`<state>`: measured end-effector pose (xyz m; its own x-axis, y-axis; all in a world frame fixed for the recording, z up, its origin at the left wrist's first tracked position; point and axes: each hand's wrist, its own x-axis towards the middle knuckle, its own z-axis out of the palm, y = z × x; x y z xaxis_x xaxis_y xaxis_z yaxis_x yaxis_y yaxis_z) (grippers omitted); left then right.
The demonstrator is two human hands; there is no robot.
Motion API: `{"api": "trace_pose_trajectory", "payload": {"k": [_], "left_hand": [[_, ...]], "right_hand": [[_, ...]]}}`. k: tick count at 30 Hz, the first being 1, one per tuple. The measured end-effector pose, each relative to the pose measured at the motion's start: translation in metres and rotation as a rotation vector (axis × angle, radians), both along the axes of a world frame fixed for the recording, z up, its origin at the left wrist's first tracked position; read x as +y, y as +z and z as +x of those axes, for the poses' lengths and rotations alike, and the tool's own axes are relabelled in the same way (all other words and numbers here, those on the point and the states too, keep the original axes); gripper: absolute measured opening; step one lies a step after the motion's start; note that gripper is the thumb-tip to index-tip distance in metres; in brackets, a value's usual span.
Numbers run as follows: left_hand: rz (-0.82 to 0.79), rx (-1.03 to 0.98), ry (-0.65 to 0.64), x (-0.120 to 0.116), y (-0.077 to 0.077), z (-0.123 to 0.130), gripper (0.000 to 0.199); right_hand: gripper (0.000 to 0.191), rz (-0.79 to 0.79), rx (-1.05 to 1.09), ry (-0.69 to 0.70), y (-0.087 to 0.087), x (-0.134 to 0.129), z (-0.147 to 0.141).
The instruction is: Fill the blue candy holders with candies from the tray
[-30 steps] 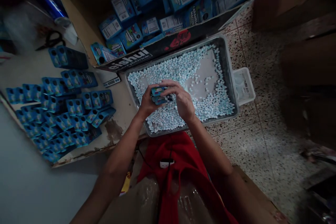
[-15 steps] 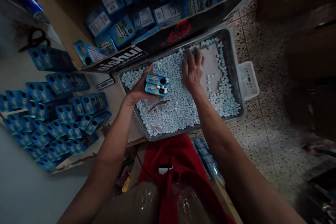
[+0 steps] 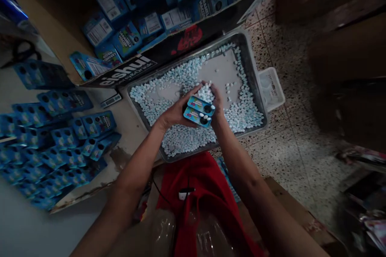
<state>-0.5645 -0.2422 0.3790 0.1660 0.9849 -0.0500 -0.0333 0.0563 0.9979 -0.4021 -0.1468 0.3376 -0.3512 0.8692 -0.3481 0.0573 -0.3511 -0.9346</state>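
My left hand (image 3: 175, 113) is wrapped round two small blue candy boxes (image 3: 194, 113), held side by side with their round dark openings up. A few white candies sit at the openings. Against the far side of the boxes lies a heap of pale blue and white candies (image 3: 205, 93), cupped by my right hand (image 3: 218, 104), its fingers curled and partly hidden. Both hands are over a metal tray (image 3: 252, 54), where many more of these candies are spread, with bare patches of tray bottom between them.
A large cardboard carton (image 3: 120, 78) holding blue boxes stands behind the tray. Rows of blue boxes (image 3: 64, 138) with round openings stand on the table at left, near scissors (image 3: 25, 51). A white plastic basket (image 3: 273, 88) is beyond the tray's right end.
My right hand has come from the tray's far side to the boxes, bringing a heap of candies. My left hand has moved right with the boxes. A bare patch now shows at the tray's left.
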Motion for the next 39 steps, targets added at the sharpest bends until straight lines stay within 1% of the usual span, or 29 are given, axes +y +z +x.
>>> {"api": "trace_pose_trajectory", "payload": {"k": [2,3,4,5,6,8,10,12,14,16,18,20,24,27,31,34,35,39], "left_hand": [[0.036,0.005,0.023,-0.008,0.017,-0.003,0.114],[0.052,0.017,0.065,-0.013,0.024,-0.007,0.103],[0.072,0.047,0.114,-0.02,0.029,-0.013,0.092],[0.09,0.084,0.171,-0.028,0.032,-0.019,0.084],[0.101,0.122,0.23,-0.035,0.032,-0.025,0.078],[0.098,0.208,0.317,-0.048,0.028,-0.032,0.074],[0.09,0.297,0.364,-0.056,0.02,-0.033,0.071],[0.099,0.346,0.389,-0.059,0.015,-0.029,0.069],[0.114,0.355,0.429,-0.058,0.015,-0.021,0.067],[0.136,0.388,0.473,-0.056,0.018,-0.016,0.065],[0.172,0.441,0.491,-0.055,0.021,-0.013,0.06],[0.187,0.455,0.496,-0.056,0.021,-0.013,0.056],[0.091,0.377,0.589,-0.063,0.014,-0.013,0.067],[0.025,0.35,0.58,-0.066,0.009,-0.012,0.071],[-0.044,0.391,0.615,-0.068,0.009,-0.012,0.074],[-0.08,0.372,0.539,-0.07,0.009,-0.014,0.077],[-0.088,0.353,0.536,-0.07,0.008,-0.014,0.078],[-0.078,0.314,0.591,-0.072,0.007,-0.013,0.075]], "right_hand": [[0.037,-0.294,0.184,-0.162,0.002,0.002,-0.004],[0.033,-0.455,0.295,-0.245,0.006,0.003,-0.007],[0.029,-0.583,0.394,-0.307,0.011,0.003,-0.01],[0.026,-0.656,0.472,-0.342,0.018,0.003,-0.013],[0.025,-0.682,0.537,-0.36,0.028,0.002,-0.016],[0.022,-0.63,0.631,-0.34,0.052,-0.001,-0.02],[0.022,-0.503,0.672,-0.265,0.079,-0.007,-0.022],[0.024,-0.361,0.664,-0.162,0.103,-0.013,-0.025],[0.027,-0.239,0.614,-0.068,0.12,-0.018,-0.029],[0.031,-0.152,0.54,-0.006,0.13,-0.022,-0.033],[0.037,-0.1,0.472,0.003,0.133,-0.024,-0.036],[0.042,-0.071,0.437,-0.02,0.135,-0.026,-0.04],[0.042,-0.064,0.477,-0.048,0.139,-0.029,-0.044],[0.044,-0.094,0.526,-0.037,0.141,-0.032,-0.046],[0.046,-0.091,0.519,-0.032,0.138,-0.032,-0.047],[0.049,-0.063,0.484,-0.008,0.134,-0.031,-0.048],[0.049,-0.062,0.478,-0.001,0.133,-0.03,-0.048],[0.048,-0.045,0.491,0.014,0.131,-0.033,-0.049]]}}
